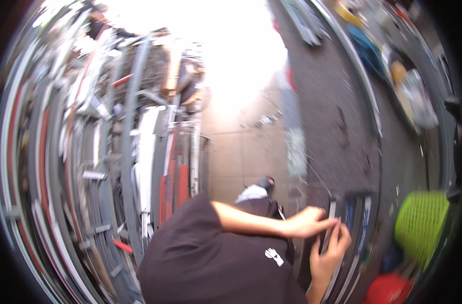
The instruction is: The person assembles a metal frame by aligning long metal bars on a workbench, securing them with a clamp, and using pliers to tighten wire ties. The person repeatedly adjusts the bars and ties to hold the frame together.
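My left hand [308, 223] reaches across to the right side, its fingers drawn together at the bench edge. Just below it, my right hand [331, 254] is bent upward with curled fingers, the thumb standing off to one side. The fingertips of both hands meet over a narrow metal strip [332, 209]. Whatever is between them is too small and blurred to make out. Several long metal profiles [363, 223] lie side by side right beside the hands. A thin pale wire or thread [319, 178] runs from near the hands up along the dark bench [337, 126].
On the left, racks hold many long metal bars [132, 126], some red-brown. A tiled floor aisle [233, 157] with scattered scraps runs between racks and bench. Toward the right stand a green mesh basket [422, 228], a red round object [390, 289] and a tray with a plastic bag [418, 99].
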Action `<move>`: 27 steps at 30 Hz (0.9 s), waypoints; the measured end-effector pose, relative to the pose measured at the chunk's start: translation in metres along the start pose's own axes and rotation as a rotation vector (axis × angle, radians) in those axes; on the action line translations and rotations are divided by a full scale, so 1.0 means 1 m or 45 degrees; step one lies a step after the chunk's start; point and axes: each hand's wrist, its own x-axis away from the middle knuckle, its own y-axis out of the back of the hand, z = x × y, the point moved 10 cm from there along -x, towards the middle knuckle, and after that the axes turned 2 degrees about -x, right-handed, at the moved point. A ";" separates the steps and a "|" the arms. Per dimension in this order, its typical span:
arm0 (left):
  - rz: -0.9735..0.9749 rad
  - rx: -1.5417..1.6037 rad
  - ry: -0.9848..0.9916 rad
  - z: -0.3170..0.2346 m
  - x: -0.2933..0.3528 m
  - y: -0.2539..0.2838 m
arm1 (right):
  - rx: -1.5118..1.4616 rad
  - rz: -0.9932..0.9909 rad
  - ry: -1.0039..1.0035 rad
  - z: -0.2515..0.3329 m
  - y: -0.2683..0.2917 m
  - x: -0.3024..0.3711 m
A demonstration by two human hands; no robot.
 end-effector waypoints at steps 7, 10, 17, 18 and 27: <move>-0.458 0.744 -0.100 0.043 0.004 -0.045 | 0.413 -0.230 -0.517 -0.170 0.092 0.042; -0.606 1.005 -0.143 0.046 -0.007 -0.055 | 0.341 0.165 -0.741 -0.248 0.065 0.069; -0.847 1.072 -0.156 0.041 -0.012 -0.055 | -0.195 0.410 -0.843 -0.292 0.047 0.095; -0.841 1.103 -0.153 0.042 -0.014 -0.056 | -0.248 0.449 -0.879 -0.291 0.046 0.098; -0.781 1.125 -0.225 0.042 -0.025 -0.058 | -0.173 0.322 -0.813 -0.246 0.054 0.100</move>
